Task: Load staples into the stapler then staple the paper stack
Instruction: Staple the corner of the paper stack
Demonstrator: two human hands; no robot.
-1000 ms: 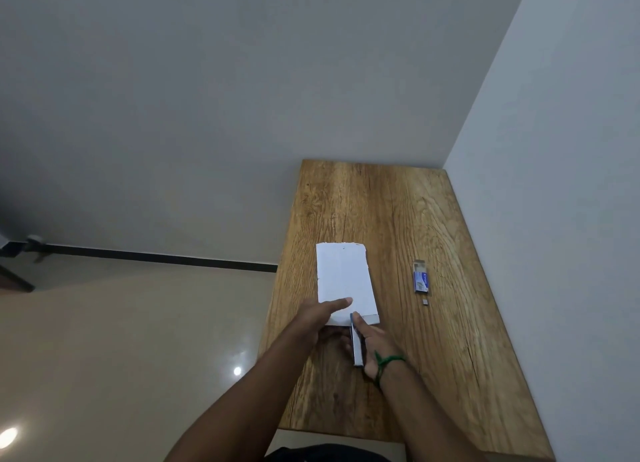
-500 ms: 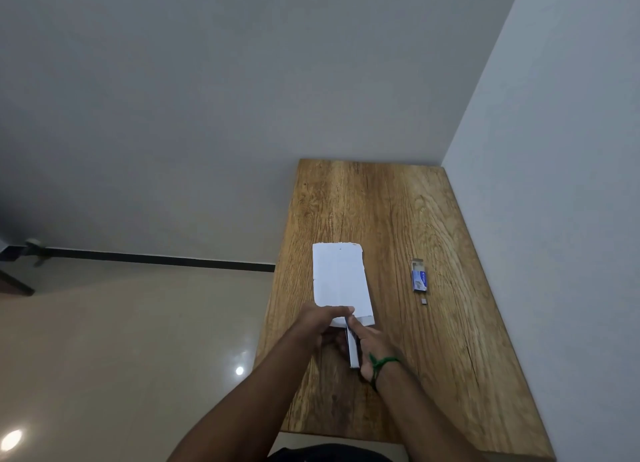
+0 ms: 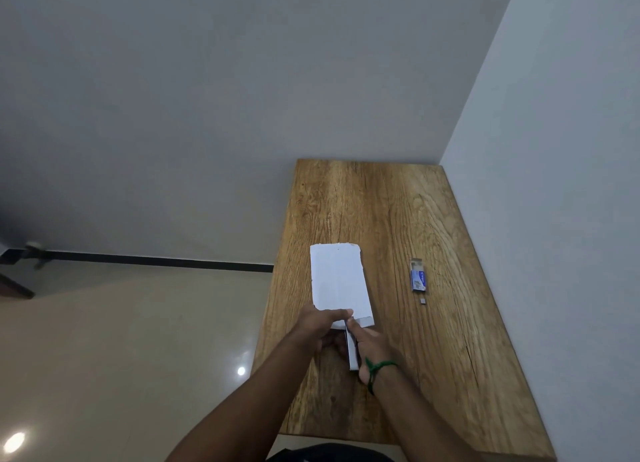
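A white paper stack (image 3: 337,278) lies on the wooden table (image 3: 398,212), long side running away from me. My left hand (image 3: 320,326) holds its near edge, thumb on top and fingers underneath. My right hand (image 3: 370,349), with a green cord at the wrist, grips a slim silver stapler (image 3: 351,352) whose front end sits at the paper's near edge. A small blue-and-white staple box (image 3: 418,277) lies open to the right, with a tiny staple strip (image 3: 423,301) just in front of it.
The table stands in a room corner, its right side against a white wall (image 3: 554,184). Its left edge drops to a glossy beige floor (image 3: 121,340). A dark object shows at the bottom edge near my body.
My left hand has closed on the paper's near edge, lifting it slightly. The stapler's front end has slid forward onto that edge. The paper shifted a little left.
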